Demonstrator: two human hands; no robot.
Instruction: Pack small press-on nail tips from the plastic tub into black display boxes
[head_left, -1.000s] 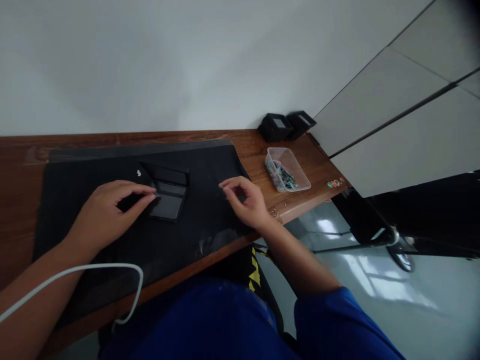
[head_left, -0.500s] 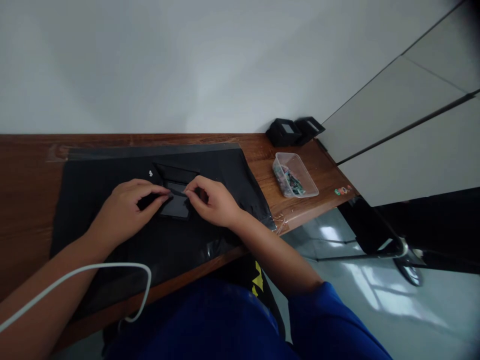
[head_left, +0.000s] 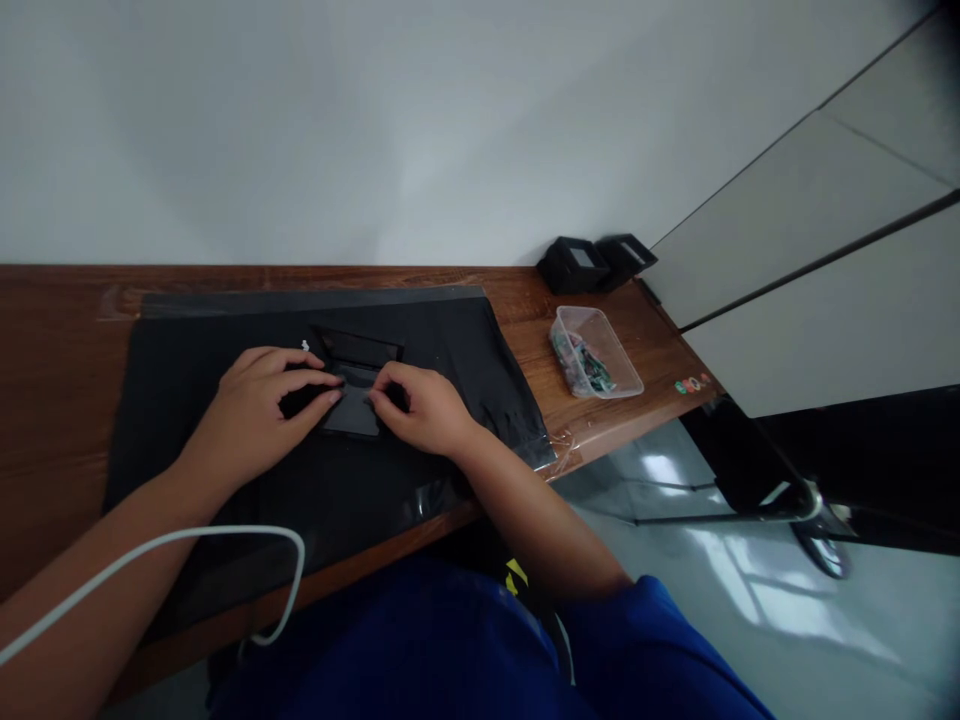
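The open black case (head_left: 351,418) lies between my left hand (head_left: 259,405) and right hand (head_left: 426,408), thumbs and forefingers nearly meeting; whether they grip anything, I cannot tell.

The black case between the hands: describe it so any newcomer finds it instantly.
On the wooden table lies a black mat. On it, between the left hand and right hand, is the black case. Unlike the black boxes near the wall, it rests on the mat.
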